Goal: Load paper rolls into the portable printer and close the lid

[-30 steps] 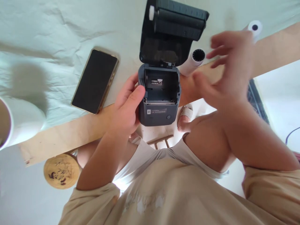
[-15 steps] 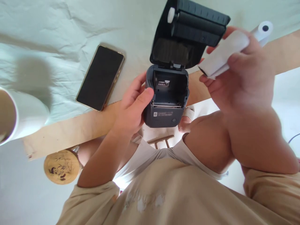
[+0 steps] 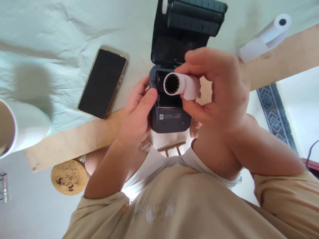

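Note:
My left hand (image 3: 139, 114) grips the side of a dark portable label printer (image 3: 169, 121), its thumb on the rim of the paper bay. The printer's lid (image 3: 181, 49) is raised, with a black roller across its top end. Over the bay, my right hand (image 3: 219, 86) pinches a small white paper roll (image 3: 190, 86) between thumb and fingers. The roll's black core end points left. It covers much of the bay, so I cannot tell whether it touches the printer.
Another white paper roll (image 3: 259, 44) lies partly unwound at the right. On the pale cloth (image 3: 119, 20) rests a smartphone (image 3: 103, 83) with a dark screen. A white cup (image 3: 32, 127) stands at the left, near the wooden table edge (image 3: 74, 142). A round wooden stool (image 3: 69, 177) is below.
My right hand has brought the paper roll leftward over the printer's bay and turned it so its core end shows. The printer has shifted slightly left in view, still in my left hand.

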Action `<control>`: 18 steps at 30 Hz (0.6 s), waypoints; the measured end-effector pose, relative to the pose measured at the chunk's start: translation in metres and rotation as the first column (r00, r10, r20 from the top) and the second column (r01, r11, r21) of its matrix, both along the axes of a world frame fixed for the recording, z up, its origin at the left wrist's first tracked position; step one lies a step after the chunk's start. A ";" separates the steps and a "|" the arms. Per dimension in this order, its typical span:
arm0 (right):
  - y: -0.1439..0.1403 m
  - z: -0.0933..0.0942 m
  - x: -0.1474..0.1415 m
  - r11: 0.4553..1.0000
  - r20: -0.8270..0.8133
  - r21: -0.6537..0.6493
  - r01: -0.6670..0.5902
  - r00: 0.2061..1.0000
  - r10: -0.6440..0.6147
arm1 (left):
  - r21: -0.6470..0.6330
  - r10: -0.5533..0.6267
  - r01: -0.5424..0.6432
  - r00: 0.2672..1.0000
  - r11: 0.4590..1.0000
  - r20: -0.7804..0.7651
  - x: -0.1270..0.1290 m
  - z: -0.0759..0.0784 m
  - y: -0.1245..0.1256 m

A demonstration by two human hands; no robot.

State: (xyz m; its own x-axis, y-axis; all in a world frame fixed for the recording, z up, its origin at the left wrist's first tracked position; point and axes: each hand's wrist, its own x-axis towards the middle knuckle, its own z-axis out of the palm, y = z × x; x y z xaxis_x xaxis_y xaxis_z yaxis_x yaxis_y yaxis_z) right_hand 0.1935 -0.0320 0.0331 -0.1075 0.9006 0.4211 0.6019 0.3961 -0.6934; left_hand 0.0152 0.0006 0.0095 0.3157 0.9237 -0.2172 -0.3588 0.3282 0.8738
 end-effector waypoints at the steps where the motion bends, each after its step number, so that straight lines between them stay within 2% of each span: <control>1: 0.001 0.001 -0.002 0.999 0.048 -0.019 0.041 0.998 -0.040 | -0.003 -0.008 0.008 1.000 1.000 0.005 0.000 0.000 0.000; 3: 0.003 0.003 -0.005 0.990 0.081 -0.082 0.116 0.991 -0.109 | -0.010 -0.017 0.017 1.000 1.000 0.015 0.000 0.001 -0.001; 5: 0.005 0.005 -0.005 0.989 0.068 -0.092 0.116 0.992 -0.110 | -0.009 -0.014 0.015 1.000 1.000 0.017 -0.001 0.001 -0.002; 8: 0.006 0.004 -0.004 0.998 0.078 0.059 0.033 0.996 -0.037 | -0.014 -0.035 0.036 0.998 0.999 0.052 -0.002 0.001 -0.002; 11: 0.003 0.002 -0.004 0.972 0.126 0.227 -0.055 0.992 0.026 | 0.003 -0.071 0.071 0.993 0.998 0.098 -0.005 -0.004 0.000; 13: 0.000 0.000 -0.004 0.963 0.188 0.240 -0.126 0.979 0.081 | 0.031 -0.110 0.108 0.990 0.994 0.084 -0.007 -0.008 0.002; 15: -0.004 -0.001 -0.004 0.963 0.223 0.193 -0.187 0.964 0.143 | 0.053 -0.151 0.149 0.988 0.987 0.029 -0.009 -0.010 0.003; 17: -0.005 -0.001 -0.002 0.956 0.143 0.198 -0.216 0.971 0.190 | 0.046 -0.153 0.155 0.988 0.987 -0.028 -0.010 -0.008 0.002; 18: -0.005 -0.001 0.000 0.958 0.069 0.223 -0.178 0.984 0.167 | 0.035 -0.135 0.137 0.990 0.990 -0.051 -0.009 -0.007 0.001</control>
State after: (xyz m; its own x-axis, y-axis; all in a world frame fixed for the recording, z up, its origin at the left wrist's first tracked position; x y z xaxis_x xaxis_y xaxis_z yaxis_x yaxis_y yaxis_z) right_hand 0.1938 -0.0369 0.0325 -0.2787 0.7474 0.6030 0.5415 0.6409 -0.5441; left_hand 0.0059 0.0015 0.0027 0.4292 0.8807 -0.2007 -0.2703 0.3372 0.9018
